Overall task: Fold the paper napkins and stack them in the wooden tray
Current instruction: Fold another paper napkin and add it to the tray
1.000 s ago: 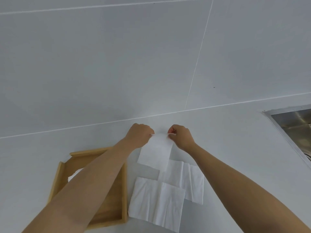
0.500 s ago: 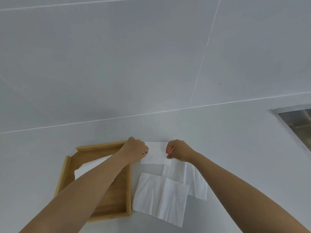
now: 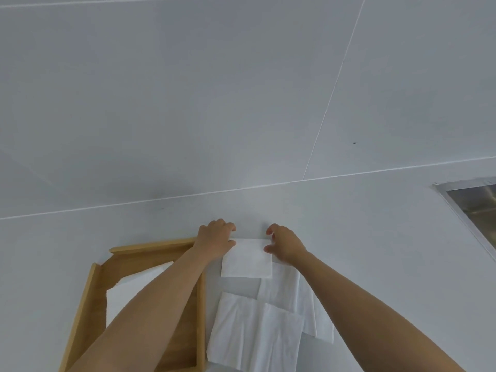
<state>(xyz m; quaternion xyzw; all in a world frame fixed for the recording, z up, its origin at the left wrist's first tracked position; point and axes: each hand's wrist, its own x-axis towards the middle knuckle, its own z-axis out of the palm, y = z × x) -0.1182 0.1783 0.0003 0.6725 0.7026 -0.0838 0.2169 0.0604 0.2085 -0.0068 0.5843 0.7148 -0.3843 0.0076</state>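
Note:
A small folded white napkin (image 3: 247,260) lies flat on the white counter, just right of the wooden tray (image 3: 150,248). My left hand (image 3: 216,237) rests with curled fingers on the napkin's far left corner. My right hand (image 3: 285,247) touches its far right edge, thumb and forefinger spread apart. Nearer to me lie two unfolded napkins: the nearest napkin (image 3: 255,336) overlaps a second napkin (image 3: 292,299) to its right. A white napkin (image 3: 128,288) sits inside the tray, partly hidden by my left forearm.
A white tiled wall (image 3: 241,89) rises right behind the counter. A steel sink (image 3: 475,202) is set into the counter at the far right. The tray's near edge runs out of the frame's bottom.
The napkin that both hands held up by its far edge has been folded over and laid flat. My right hand's fingers have opened. Both hands dropped toward the counter.

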